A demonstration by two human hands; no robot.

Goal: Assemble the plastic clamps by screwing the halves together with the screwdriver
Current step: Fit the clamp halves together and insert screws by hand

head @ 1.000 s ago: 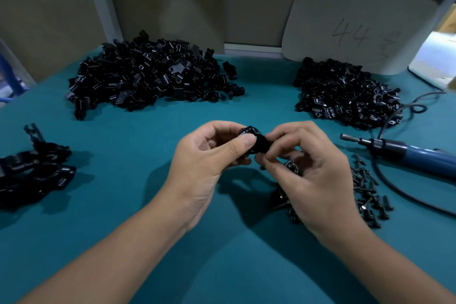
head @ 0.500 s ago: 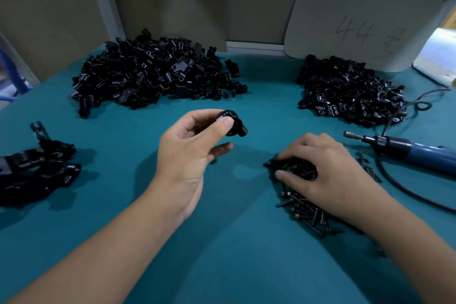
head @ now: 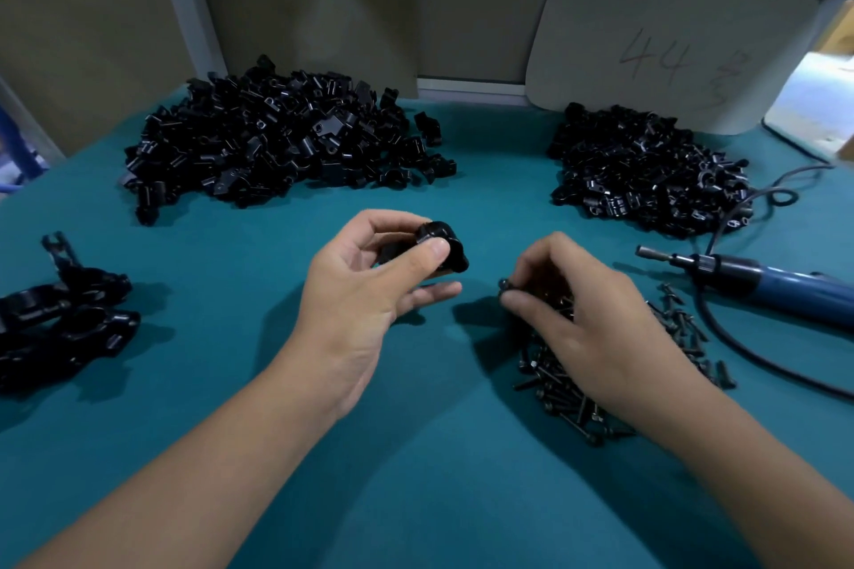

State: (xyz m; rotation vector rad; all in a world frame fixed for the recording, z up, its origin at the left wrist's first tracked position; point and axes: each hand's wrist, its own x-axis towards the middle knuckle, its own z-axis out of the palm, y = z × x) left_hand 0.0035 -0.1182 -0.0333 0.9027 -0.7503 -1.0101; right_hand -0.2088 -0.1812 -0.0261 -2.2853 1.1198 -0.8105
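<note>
My left hand [head: 365, 291] holds a black plastic clamp [head: 443, 243] between thumb and fingers, raised above the teal table. My right hand [head: 582, 314] pinches a small black screw [head: 505, 285] at its fingertips, just above a pile of black screws [head: 568, 388]. The clamp and the screw are a short gap apart. A blue electric screwdriver [head: 758, 280] lies on the table to the right, its tip pointing left, untouched.
A large heap of black clamp halves [head: 277, 143] sits at the back left, a smaller heap [head: 647, 171] at the back right. Assembled clamps [head: 60, 319] lie at the far left. The screwdriver's cable [head: 721, 337] curves along the right. A board marked 44 [head: 665, 51] leans behind.
My hands separated after holding the clamp together. The right hand dropped to the screw pile and has now lifted with a screw pinched, moving back toward the clamp in the left hand.
</note>
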